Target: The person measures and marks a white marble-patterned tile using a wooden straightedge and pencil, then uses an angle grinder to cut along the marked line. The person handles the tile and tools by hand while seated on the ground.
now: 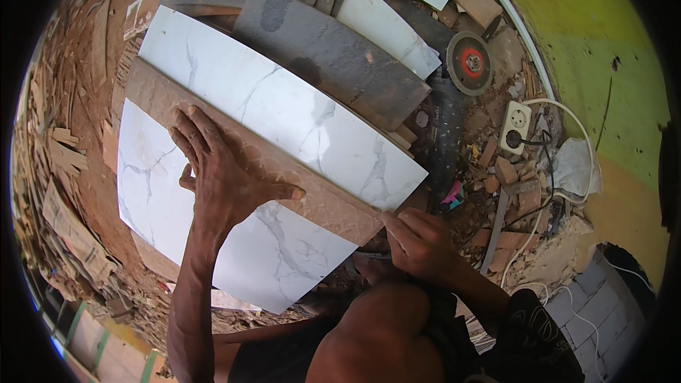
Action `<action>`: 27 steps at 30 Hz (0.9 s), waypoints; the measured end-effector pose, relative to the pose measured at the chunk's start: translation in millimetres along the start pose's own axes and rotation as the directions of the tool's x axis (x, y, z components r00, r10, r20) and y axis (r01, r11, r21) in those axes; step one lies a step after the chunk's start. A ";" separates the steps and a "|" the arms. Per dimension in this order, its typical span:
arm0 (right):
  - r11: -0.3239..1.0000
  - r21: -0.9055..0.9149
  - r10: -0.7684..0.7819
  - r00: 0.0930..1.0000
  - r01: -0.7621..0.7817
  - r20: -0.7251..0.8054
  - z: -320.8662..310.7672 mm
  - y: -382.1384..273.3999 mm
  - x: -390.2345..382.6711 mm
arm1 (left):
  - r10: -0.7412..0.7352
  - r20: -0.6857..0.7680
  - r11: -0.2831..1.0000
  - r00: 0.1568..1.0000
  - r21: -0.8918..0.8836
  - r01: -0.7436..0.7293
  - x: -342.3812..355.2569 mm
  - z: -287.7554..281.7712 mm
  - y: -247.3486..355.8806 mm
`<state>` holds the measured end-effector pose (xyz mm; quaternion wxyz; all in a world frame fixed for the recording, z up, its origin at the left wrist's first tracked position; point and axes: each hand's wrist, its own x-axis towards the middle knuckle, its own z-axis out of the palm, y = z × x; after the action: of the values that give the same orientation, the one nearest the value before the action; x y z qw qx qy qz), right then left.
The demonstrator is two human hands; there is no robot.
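A long brown tile strip [316,186] lies face up across a white marbled tile [287,259]. My left hand [225,183] presses on the strip with its fingers spread and its thumb stretched along it. At the strip's right end, my right hand [424,245] is closed, its fingertips pinched against the corner. What those fingers hold, if anything, is hidden. More of the white marbled surface [284,110] shows beyond the strip's far edge.
Dark grey tile pieces [330,53] and other offcuts are stacked beyond the white tile. An angle grinder [447,120] with a round cutting disc [469,64] lies at right. Nearby are a socket block [516,126] with a plug and cables, rubble [507,170] and a green wall [596,42].
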<state>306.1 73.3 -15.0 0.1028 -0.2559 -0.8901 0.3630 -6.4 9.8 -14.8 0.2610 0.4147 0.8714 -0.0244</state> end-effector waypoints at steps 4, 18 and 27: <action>1.000 0.011 -0.014 1.000 0.015 -0.025 4.7 -0.9 7.2 | 0.026 -0.020 1.000 0.999 -0.015 -0.027 0.2 4.6 -3.1; 1.000 0.009 -0.024 0.998 0.025 -0.062 10.6 -0.4 10.3 | 0.007 -0.008 1.000 1.000 -0.002 -0.007 0.3 0.2 1.7; 1.000 -0.001 0.009 1.000 -0.009 -0.016 11.3 -1.4 15.4 | -0.014 0.007 0.997 1.000 -0.073 0.014 1.5 -3.9 6.8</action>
<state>288.3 73.9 -22.2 0.1083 -0.2628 -0.8883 0.3608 -3.8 16.3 -10.9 0.2785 0.3988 0.8737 0.0042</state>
